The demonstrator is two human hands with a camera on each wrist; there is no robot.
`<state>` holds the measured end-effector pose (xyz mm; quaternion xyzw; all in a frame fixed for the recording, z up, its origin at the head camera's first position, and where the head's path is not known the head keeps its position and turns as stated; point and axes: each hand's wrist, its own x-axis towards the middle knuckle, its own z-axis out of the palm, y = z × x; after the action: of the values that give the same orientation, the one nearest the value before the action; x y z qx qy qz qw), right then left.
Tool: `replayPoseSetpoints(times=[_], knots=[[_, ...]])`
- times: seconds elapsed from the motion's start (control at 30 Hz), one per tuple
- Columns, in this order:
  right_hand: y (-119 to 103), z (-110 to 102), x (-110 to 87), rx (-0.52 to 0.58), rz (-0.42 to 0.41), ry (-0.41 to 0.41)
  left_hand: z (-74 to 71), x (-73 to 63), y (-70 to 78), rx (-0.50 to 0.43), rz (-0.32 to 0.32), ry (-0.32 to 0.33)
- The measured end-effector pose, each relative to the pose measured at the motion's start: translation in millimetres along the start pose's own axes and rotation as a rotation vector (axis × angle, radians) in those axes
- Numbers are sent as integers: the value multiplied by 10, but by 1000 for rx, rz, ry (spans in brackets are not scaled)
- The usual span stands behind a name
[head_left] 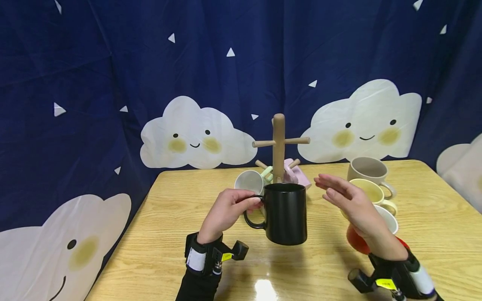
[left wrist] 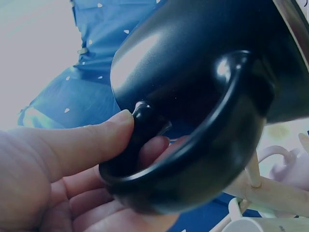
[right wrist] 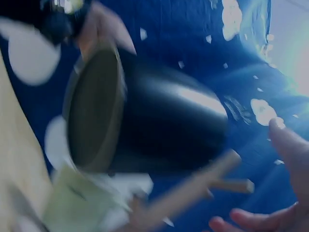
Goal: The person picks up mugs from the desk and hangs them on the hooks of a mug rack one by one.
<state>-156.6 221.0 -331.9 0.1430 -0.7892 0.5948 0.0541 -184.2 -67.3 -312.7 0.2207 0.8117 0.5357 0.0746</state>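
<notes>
Black mug: black mug (head_left: 285,215) upright, mouth up, in front of lower rack; looks held up off tbl, shadow below. R-wrist cam has it blurred.
Handle: mug handle (left wrist: 222,141) points to L side, toward the hand on it.
L hand: L hand (head_left: 227,208) grips handle; thumb pressed on it near its lower end in wrist cam, fingers curled thru/under loop.
R hand: R hand (head_left: 355,205) raised on R side, apart from mug; fingers extended, thumb a bit away, palm roughly twd mug.
Rack: wooden rack (head_left: 279,146) just behind mug, vert. post; upper pegs stick out L & R, lower pegs angle outward. Base hidden by mug.
Pale mug: pale mug (head_left: 248,179) w/ greenish handle, at rack's lower L, partly behind L hand; can't tell if on peg.
Pink mug: pink mug (head_left: 301,176) tilted, at rack's lower R peg, partly behind black mug.
R-side mugs: grey-beige mug (head_left: 367,168) farthest back, then yellow mug (head_left: 370,190), then white-inside mug (head_left: 388,219), partly covered by R hand.
Red item: red item (head_left: 357,241) under R hand/wrist, mostly hidden, type unclear.
Tbl: light wood table (head_left: 180,209), glare near front.
Backdrop: navy curtain (head_left: 124,50) w/ white triangles + smiling clouds.
Wrists: black straps (head_left: 205,255) w/ cams on both.
</notes>
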Motion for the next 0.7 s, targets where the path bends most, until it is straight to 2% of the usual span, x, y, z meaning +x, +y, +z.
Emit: replayPoseSetpoints(times=[0.1,0.2,0.37,0.6,0.7], knots=[[28,146,-25,250,-11,-109,13,-6,14,0,0,-10],[82,292,-44,343,40,-166,31,-8,25,7,2,-18],[168,451,-67,423,78,-205,73,-3,32,16,-10,-29],[108,625,-117,483,123,-166,130,22,27,65,34,-33],[82,683,-119,508,142,-142,130,26,29,95,33,-38]])
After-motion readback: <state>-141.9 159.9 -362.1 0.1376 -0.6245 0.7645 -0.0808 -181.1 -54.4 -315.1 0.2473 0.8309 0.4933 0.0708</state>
